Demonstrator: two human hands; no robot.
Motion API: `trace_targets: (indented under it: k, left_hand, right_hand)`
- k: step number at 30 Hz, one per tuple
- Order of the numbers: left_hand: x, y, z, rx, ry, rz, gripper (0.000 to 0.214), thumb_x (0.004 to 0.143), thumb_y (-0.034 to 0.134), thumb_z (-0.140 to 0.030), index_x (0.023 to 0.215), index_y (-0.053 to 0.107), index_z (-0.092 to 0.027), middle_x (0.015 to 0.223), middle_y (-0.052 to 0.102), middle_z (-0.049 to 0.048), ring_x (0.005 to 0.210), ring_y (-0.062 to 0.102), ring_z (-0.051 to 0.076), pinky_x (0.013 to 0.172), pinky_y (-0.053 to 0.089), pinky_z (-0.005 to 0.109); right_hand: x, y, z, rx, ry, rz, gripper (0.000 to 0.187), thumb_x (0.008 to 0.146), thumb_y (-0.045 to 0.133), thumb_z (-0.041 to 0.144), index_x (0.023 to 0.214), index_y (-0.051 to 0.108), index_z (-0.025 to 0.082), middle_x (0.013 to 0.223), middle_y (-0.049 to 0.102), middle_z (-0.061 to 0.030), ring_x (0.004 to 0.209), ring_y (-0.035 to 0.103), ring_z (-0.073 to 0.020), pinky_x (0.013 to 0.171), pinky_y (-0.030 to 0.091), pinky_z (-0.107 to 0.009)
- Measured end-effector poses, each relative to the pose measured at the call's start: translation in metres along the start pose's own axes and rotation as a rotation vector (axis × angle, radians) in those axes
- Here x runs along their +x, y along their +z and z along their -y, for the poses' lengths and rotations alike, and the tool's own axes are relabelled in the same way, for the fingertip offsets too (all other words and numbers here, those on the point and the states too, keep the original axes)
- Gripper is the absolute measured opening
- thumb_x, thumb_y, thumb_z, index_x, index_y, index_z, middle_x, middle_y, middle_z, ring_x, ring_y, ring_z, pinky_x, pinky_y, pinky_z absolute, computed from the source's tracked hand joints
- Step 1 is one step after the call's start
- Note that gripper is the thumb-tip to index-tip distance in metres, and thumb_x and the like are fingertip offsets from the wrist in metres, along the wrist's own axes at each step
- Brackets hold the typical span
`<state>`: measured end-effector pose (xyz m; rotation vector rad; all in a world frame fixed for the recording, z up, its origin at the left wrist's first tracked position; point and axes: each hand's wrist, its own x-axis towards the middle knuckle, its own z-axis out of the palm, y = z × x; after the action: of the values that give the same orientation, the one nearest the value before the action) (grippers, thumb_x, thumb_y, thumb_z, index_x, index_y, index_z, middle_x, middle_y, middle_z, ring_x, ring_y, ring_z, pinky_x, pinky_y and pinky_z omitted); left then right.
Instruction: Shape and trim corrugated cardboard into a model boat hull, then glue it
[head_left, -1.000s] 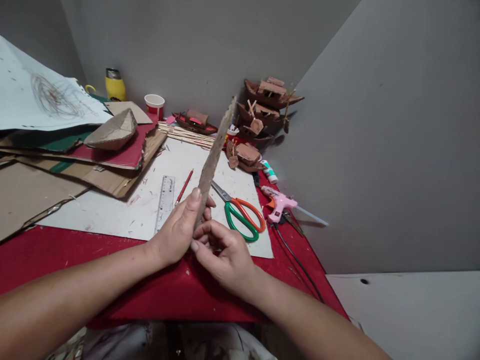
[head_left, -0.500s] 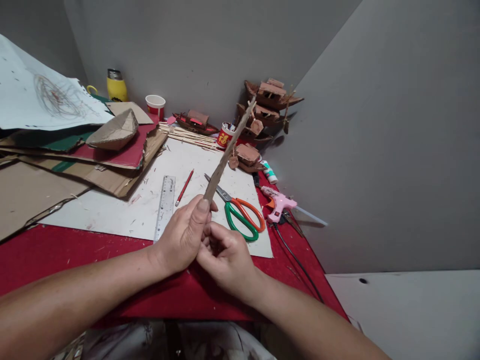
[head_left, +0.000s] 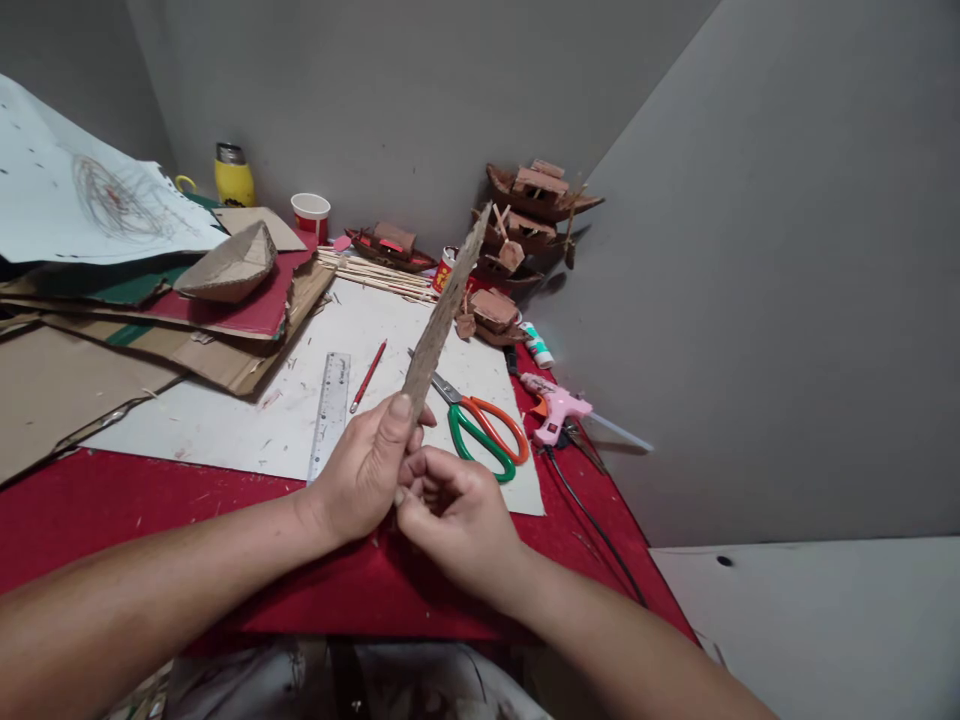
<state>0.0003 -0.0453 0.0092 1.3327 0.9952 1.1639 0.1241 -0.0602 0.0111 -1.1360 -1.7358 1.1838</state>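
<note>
Because the left hand (head_left: 364, 470) closes round the cardboard strip (head_left: 442, 317), it slants above the table (head_left: 300, 590), presumably steadied for the right hand (head_left: 463, 525), curled loosely by its lower end; whether that pinches it, I cannot tell.

Cardboard strip (head_left: 444, 325): lower end hidden by left hand (head_left: 364, 465)
Right hand (head_left: 461, 515): some fingertips curled out of sight; contact with strip unclear
Scissors (head_left: 487, 433): mid-blade behind strip
Gold-marked red cup (head_left: 442, 272): partly behind strip, contents too small to tell
Ruler (head_left: 330, 410): markings too small to read
Scribbled paper (head_left: 45, 200): cut off at left frame edge
</note>
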Motion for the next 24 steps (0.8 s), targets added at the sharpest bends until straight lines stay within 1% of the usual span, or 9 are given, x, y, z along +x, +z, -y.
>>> trace_targets:
  k: [2,4,8,13,18,22,24]
  left_hand:
    - [0.0,0.0,-0.001,-0.045,-0.021,0.032,0.052,0.09,0.022,-0.058,0.094,0.056,-0.018,0.066,0.05,-0.001,0.058,0.05,0.013,0.054,0.044,0.026]
    - [0.001,-0.001,-0.002,-0.082,-0.046,0.057,0.054,0.09,0.023,-0.059,0.095,0.056,-0.017,0.064,0.05,-0.0012,0.057,0.051,0.014,0.055,0.044,0.026]
    - [0.003,-0.003,-0.002,-0.122,-0.097,0.095,0.056,0.089,0.023,-0.061,0.097,0.056,-0.017,0.066,0.055,-0.0002,0.057,0.054,0.015,0.056,0.046,0.028]
    - [0.006,-0.005,-0.005,-0.106,-0.105,0.08,0.057,0.088,0.024,-0.062,0.095,0.059,-0.017,0.068,0.06,0.0013,0.061,0.058,0.016,0.058,0.048,0.028]
    - [0.005,-0.007,-0.009,-0.08,-0.111,0.04,0.059,0.087,0.024,-0.063,0.091,0.061,-0.017,0.064,0.06,0.0009,0.059,0.057,0.016,0.055,0.047,0.027]
    - [0.006,-0.009,-0.008,-0.103,-0.1,0.033,0.057,0.088,0.024,-0.062,0.095,0.06,-0.018,0.069,0.062,0.0012,0.062,0.058,0.016,0.059,0.049,0.027]
    - [0.007,-0.01,-0.006,-0.116,-0.092,0.023,0.056,0.089,0.024,-0.061,0.097,0.06,-0.018,0.071,0.061,0.0014,0.064,0.058,0.016,0.061,0.049,0.027]
  right_hand:
    - [0.002,-0.002,0.004,0.161,0.148,0.077,0.006,0.066,0.053,0.016,0.065,0.047,0.019,0.047,0.048,0.0072,0.036,0.044,-0.0057,0.037,0.037,-0.016]
    - [0.003,-0.003,0.006,0.251,0.242,0.117,0.007,0.063,0.053,0.016,0.066,0.047,0.019,0.044,0.05,0.0078,0.032,0.045,-0.0056,0.034,0.036,-0.015]
    - [0.006,-0.005,0.008,0.311,0.29,0.116,0.009,0.061,0.055,0.015,0.065,0.048,0.018,0.043,0.055,0.0075,0.029,0.045,-0.0047,0.032,0.035,-0.013]
    - [0.006,-0.006,0.008,0.342,0.311,0.124,0.01,0.061,0.057,0.015,0.066,0.049,0.018,0.044,0.058,0.0068,0.027,0.045,-0.0049,0.03,0.036,-0.013]
    - [0.004,-0.007,0.008,0.32,0.301,0.122,0.014,0.065,0.061,0.023,0.067,0.048,0.019,0.044,0.057,0.0062,0.028,0.045,-0.0057,0.031,0.036,-0.015]
    - [0.005,-0.008,0.007,0.249,0.237,0.119,0.015,0.07,0.058,0.027,0.068,0.046,0.019,0.048,0.056,0.0049,0.033,0.046,-0.0061,0.034,0.038,-0.017]
    - [0.004,-0.008,0.004,0.139,0.143,0.101,0.014,0.073,0.057,0.027,0.068,0.046,0.019,0.051,0.052,0.0052,0.037,0.045,-0.0059,0.037,0.037,-0.017]
